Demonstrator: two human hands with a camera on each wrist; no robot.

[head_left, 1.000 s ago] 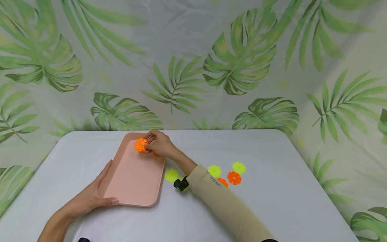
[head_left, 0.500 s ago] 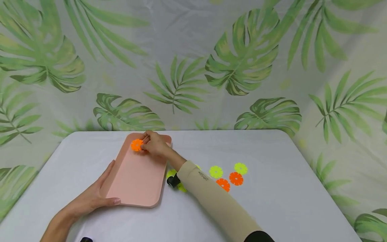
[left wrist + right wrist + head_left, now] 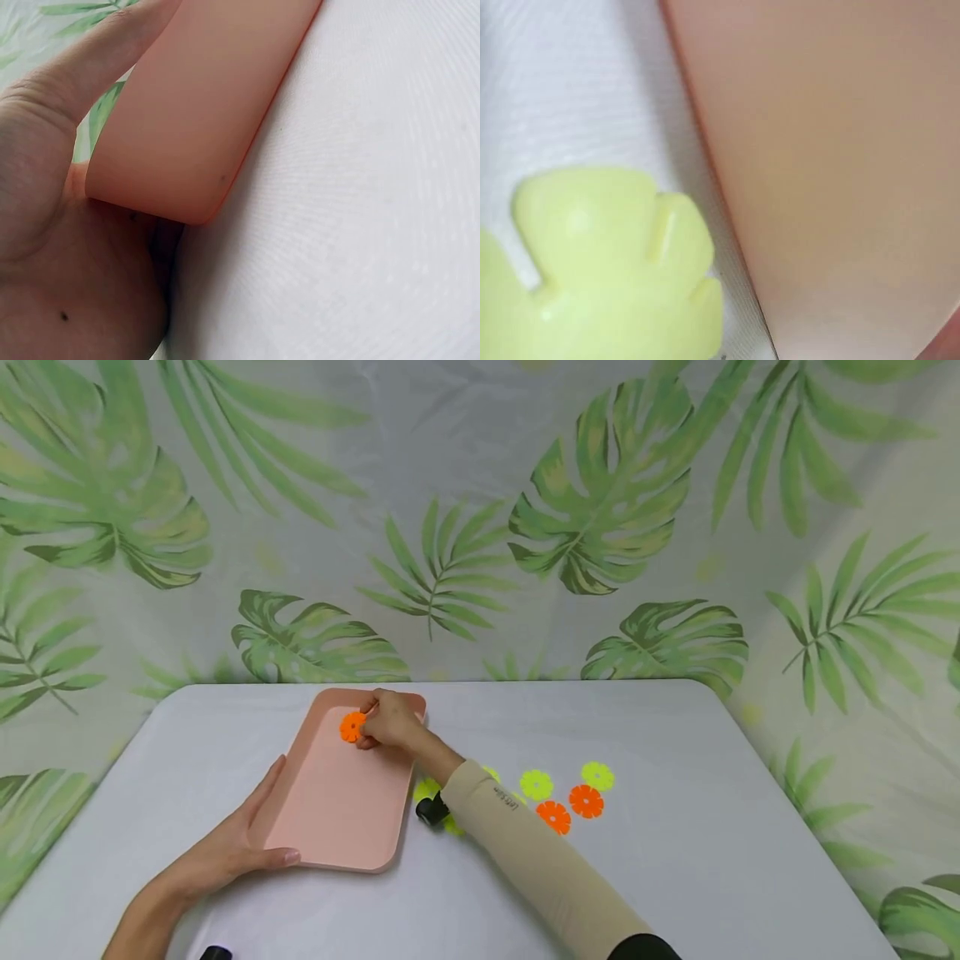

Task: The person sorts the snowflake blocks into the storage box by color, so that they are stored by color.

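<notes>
My left hand [image 3: 225,856] holds the near left corner of a pink tray [image 3: 330,827], its thumb along the near edge and its fingers along the left side. In the left wrist view the tray's wall [image 3: 187,112] lies against the hand. My right hand [image 3: 390,720] reaches over the tray's far end and pinches an orange notched building disc [image 3: 352,727] by its right edge. The fingers hide part of that disc, and whatever lies under the hand is hidden. In the right wrist view a yellow-green notched disc [image 3: 607,262] lies beside the tray.
Right of the tray, on the white table [image 3: 712,860], lie yellow-green discs [image 3: 536,785] and two orange discs [image 3: 586,802]. More yellow-green discs [image 3: 426,789] are partly covered by the right sleeve [image 3: 525,843] and the black wrist camera [image 3: 431,811]. A leaf-patterned cloth [image 3: 450,485] hangs behind.
The right hand with the orange disc first shifted left, then slightly right and lower over the tray. The right forearm moved left, uncovering more of an orange disc on the table. The left hand keeps its hold.
</notes>
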